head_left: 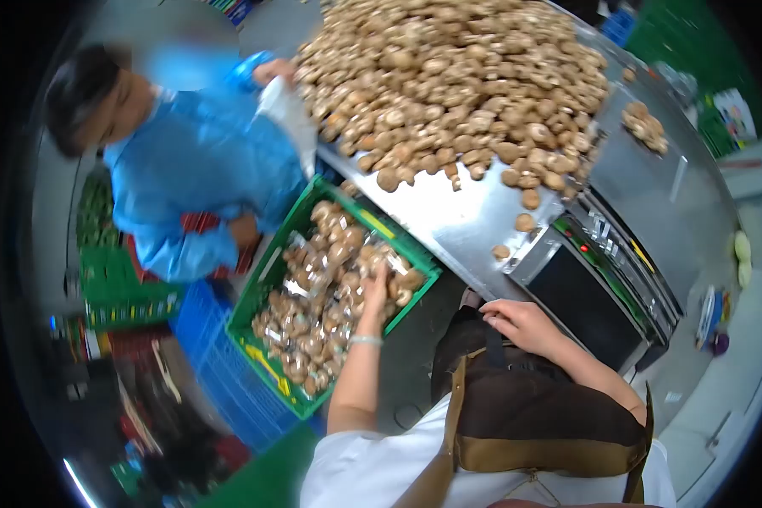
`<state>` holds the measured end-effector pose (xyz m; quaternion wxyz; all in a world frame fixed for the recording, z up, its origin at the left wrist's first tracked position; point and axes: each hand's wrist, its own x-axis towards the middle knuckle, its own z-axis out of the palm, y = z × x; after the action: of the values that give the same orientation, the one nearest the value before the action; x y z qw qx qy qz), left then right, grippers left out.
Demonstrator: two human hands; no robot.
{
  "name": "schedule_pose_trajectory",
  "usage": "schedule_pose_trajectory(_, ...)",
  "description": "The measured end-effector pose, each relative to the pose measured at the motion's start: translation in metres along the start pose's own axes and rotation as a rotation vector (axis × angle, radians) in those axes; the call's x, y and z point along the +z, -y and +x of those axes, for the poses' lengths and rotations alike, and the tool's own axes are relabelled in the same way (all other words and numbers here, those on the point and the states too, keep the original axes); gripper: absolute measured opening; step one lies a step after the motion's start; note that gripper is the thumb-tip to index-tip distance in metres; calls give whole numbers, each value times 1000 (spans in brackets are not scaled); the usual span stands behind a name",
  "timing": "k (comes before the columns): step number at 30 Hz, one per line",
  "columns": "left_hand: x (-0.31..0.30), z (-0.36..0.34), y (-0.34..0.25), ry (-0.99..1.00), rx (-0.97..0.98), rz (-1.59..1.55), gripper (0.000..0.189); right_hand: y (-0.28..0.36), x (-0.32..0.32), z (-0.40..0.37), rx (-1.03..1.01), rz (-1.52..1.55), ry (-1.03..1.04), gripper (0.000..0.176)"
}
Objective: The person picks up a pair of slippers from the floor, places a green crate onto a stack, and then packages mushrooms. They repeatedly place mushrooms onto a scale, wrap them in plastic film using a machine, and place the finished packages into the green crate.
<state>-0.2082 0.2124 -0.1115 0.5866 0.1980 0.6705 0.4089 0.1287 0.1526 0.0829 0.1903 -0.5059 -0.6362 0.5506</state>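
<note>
My left hand (376, 292) reaches into a green crate (252, 292) and rests on clear-wrapped packs of brown mushrooms (313, 288). Its fingers are partly lost among the packs, so whether they grip one is unclear. A pale band circles that wrist. My right hand (516, 323) is near my lap at the metal table's edge, fingers loosely curled, beside a black-topped machine (580, 296); what it holds, if anything, cannot be made out. Beyond, loose mushrooms (457, 85) form a large pile on the metal table (432, 207).
A co-worker in a blue smock (203, 161) stands at the left, one hand by the pile with a whitish sheet. Blue crates (229, 364) and green crates (127, 288) stand at the left. A small mushroom cluster (644, 129) lies at the right.
</note>
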Motion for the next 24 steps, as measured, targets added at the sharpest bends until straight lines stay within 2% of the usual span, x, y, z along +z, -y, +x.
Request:
schedule_pose_trajectory(1, -3, -1, 3, 2, 17, 37, 54, -6, -3, -6, -66, -65, -19, 23)
schedule_pose_trajectory(2, -11, 15, 20, 0, 183, 64, 61, -17, -6, -10, -127, -137, -46, 23)
schedule_pose_trajectory(3, -28, 15, 14, -78, 213, 368, 66, -26, -11, -17, -177, -214, -74, 23)
schedule_pose_trajectory(5, -2, -25, -22, -436, 450, 783, 73, -35, -30, -37, -122, -250, -60, 22)
schedule_pose_trajectory(7, 16, -39, -49, -661, 801, 1013, 64, -47, -54, -58, -127, -324, -129, 22)
schedule_pose_trajectory(9, 101, -83, -103, -389, 875, 583, 50, -56, -85, -81, -61, -268, -283, 22)
schedule_pose_trajectory(11, 163, -65, -119, -97, 1088, 616, 40, -72, -122, -104, -44, -241, -444, 21)
schedule_pose_trajectory(13, 258, -37, -130, 196, 1073, 489, 40, -86, -169, -125, 30, -218, -609, 20)
schedule_pose_trajectory(15, 366, -32, -147, 519, 876, 376, 42, -101, -223, -137, 267, 79, -774, 20)
schedule_pose_trajectory(17, 467, 0, -148, 684, 1035, 623, 53, -151, -272, -131, 139, 382, -1071, 23)
schedule_pose_trajectory(19, 568, 6, -154, 911, 794, 571, 70, -181, -336, -124, 164, 165, -1142, 38)
schedule_pose_trajectory(21, 650, 28, -153, 989, 833, 760, 92, -210, -387, -102, 190, 182, -1184, 53)
schedule_pose_trajectory(23, 715, 50, -153, 1050, 973, 942, 107, -245, -433, -69, 234, 190, -1204, 67)
schedule_pose_trajectory(24, 739, 52, -157, 1066, 922, 1056, 120, -265, -453, -51, 269, 190, -1205, 74)
